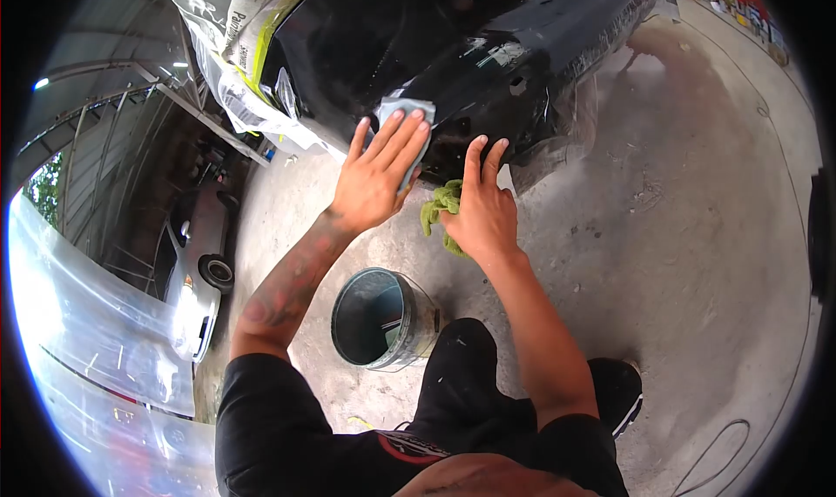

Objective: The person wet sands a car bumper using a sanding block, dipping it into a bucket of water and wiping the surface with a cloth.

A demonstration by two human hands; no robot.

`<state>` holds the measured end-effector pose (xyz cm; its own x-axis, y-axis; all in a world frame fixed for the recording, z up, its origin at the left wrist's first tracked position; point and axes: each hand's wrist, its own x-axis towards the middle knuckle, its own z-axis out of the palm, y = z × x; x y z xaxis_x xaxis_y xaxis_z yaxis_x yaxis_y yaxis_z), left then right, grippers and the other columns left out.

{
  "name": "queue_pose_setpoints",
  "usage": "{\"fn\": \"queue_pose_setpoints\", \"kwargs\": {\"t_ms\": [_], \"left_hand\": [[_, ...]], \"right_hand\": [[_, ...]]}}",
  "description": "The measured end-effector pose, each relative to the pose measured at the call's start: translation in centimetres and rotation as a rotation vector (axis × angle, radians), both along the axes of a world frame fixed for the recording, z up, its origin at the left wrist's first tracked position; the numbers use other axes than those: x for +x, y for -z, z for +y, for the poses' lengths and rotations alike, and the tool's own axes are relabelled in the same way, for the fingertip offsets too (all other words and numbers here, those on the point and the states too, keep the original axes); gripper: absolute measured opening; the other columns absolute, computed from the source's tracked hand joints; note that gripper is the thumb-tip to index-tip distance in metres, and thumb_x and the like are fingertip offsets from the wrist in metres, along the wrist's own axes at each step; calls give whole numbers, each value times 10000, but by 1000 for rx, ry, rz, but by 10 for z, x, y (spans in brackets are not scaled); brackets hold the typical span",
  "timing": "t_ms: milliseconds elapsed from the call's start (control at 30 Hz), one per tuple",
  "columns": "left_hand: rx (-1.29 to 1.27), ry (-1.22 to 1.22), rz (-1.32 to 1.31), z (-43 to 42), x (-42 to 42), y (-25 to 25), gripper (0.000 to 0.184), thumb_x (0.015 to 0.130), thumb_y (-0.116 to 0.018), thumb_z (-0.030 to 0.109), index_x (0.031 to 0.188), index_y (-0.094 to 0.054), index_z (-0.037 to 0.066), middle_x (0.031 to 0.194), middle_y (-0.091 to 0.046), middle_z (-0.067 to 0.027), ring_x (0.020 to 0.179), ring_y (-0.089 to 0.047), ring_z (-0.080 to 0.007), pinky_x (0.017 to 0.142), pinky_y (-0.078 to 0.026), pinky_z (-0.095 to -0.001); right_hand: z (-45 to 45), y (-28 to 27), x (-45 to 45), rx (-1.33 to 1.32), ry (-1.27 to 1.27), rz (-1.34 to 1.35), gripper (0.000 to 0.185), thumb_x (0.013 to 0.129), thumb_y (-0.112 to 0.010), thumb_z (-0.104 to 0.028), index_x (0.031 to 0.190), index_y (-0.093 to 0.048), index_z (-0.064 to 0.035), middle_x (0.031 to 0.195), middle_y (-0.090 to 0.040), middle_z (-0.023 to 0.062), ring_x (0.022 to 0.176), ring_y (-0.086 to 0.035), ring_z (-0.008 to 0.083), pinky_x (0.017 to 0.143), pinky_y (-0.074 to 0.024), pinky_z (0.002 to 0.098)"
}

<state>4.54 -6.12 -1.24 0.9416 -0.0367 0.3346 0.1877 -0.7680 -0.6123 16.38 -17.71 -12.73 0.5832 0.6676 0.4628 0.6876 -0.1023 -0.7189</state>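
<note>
My left hand (374, 183) lies with its fingers stretched over a folded grey sheet of sandpaper (407, 107) and holds it against a glossy black car panel (348, 61). In my right hand (484, 214) a crumpled green cloth (444, 208) is gripped on the thumb side and hangs below. The index and middle fingers of that hand reach forward, their tips at the panel's lower edge. Part of the sheet is hidden under my left palm.
A bucket (407, 323) with something in it stands on the concrete floor (662, 262) below my hands. Newspaper and plastic masking (235, 40) border the panel. A parked car (196, 244) is at the left, with a thin cable (716, 449) at lower right.
</note>
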Motion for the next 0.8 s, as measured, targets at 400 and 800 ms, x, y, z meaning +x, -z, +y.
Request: {"fn": "queue_pose_setpoints", "kwargs": {"t_ms": [400,800], "left_hand": [[14,119,-189,-32,137,18,584,931,-636,288,1472,-540,91,1579,-469,-40,1479,-389,-253,1196,-242,-633],[-430,-249,-592,-27,6,70,681,1009,-549,181,1626,-281,71,1696,-249,-163,1565,-226,-386,1215,-190,-609]], "right_hand": [[14,19,-1,39,-32,8,893,706,-887,-227,1423,-390,-42,1437,-434,291,964,-708,397,843,-528,527],[4,10,2,6,-64,38,1260,727,-848,-163,1638,18,-77,1632,-100,398,1173,-620,514,947,-562,479]]}}
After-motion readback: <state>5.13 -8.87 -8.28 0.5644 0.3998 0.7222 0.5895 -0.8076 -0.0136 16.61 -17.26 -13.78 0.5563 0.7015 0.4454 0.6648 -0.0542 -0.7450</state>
